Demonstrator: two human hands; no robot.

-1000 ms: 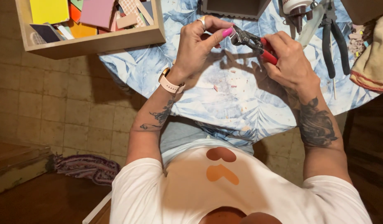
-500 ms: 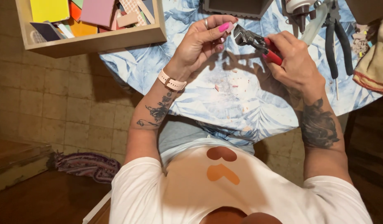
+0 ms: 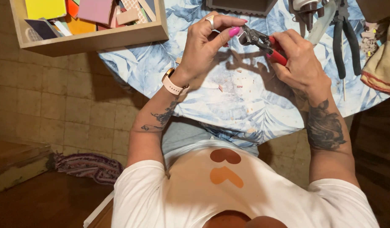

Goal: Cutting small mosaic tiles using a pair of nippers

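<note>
My right hand [image 3: 299,63] wraps tight around the red-handled nippers [image 3: 262,42], fingers curled shut on the grips, above the blue leaf-print tablecloth [image 3: 195,97]. Just left of the nippers' metal head, my left hand [image 3: 205,42] pinches thumb and forefinger together at the jaws; whatever small piece sits between them is too small to tell. Small chips [image 3: 237,84] lie on the cloth below the nippers. Farther left, a wooden tray [image 3: 93,40] holds coloured tiles; right of the nippers lie black pliers [image 3: 342,38].
</note>
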